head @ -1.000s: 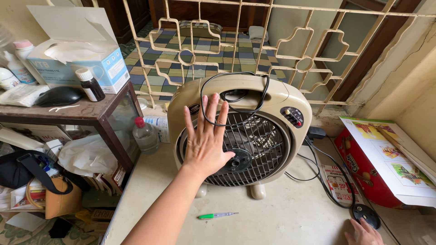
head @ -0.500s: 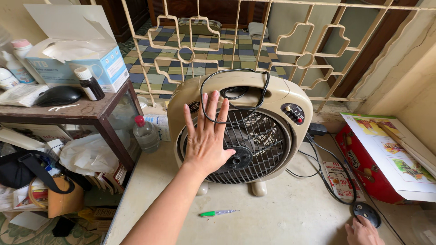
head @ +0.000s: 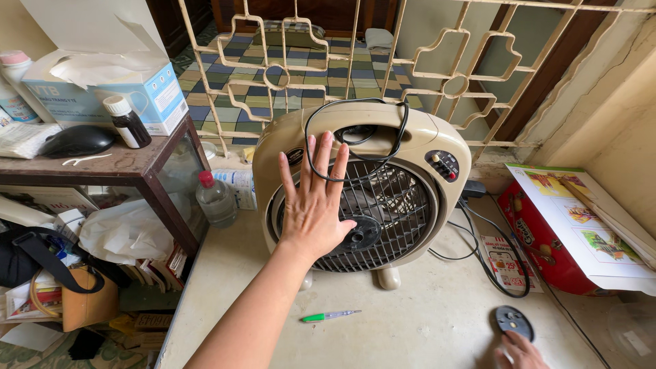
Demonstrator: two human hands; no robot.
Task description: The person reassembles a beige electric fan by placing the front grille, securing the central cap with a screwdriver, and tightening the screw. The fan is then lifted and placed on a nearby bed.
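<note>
A beige box fan stands upright on the pale floor, its black cord looped over the top handle. My left hand lies flat and spread against the left part of the front grille, beside the round black hub. My right hand is at the bottom edge of the view, fingertips touching a round black disc that lies on the floor. A green-handled screwdriver lies in front of the fan's feet.
A low wooden table at left carries a tissue box, a dark bottle and a computer mouse. A plastic bottle stands beside the fan. A red carton lies at right. A metal window grille is behind.
The round black disc has slid left and nearer to me under my right hand. My left hand stays pressed on the grille. The view shifted slightly.
</note>
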